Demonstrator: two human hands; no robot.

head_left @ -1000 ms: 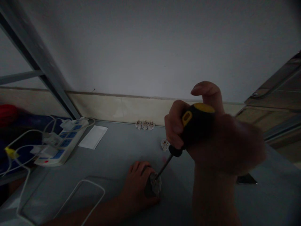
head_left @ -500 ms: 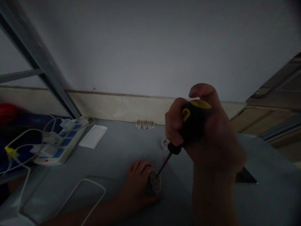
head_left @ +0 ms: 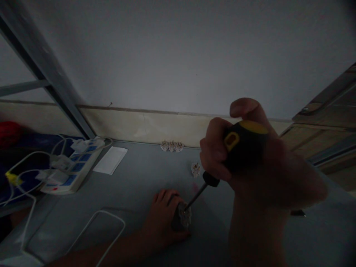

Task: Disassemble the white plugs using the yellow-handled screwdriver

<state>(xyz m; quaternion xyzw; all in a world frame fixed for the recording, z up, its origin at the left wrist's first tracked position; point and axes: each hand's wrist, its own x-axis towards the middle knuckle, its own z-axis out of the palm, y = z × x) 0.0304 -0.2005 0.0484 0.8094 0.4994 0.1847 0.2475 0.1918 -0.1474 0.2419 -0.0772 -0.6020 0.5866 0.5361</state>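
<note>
your left hand's fingers (head_left: 164,198) clamped the plug (head_left: 182,218) steady for the screwdriver (head_left: 241,144) gripped in your right hand's fingers (head_left: 214,155).

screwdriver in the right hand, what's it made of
The screwdriver has a grip that looks like moulded plastic, glossy black with a yellow cap, perhaps rubbery in parts. The thin shaft looks like steel from its straight, narrow metal look, though the dim light hides the finish.

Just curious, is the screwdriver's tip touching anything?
Yes: the screwdriver, gripped in the right hand, ends against the small object held under the left hand.
</note>
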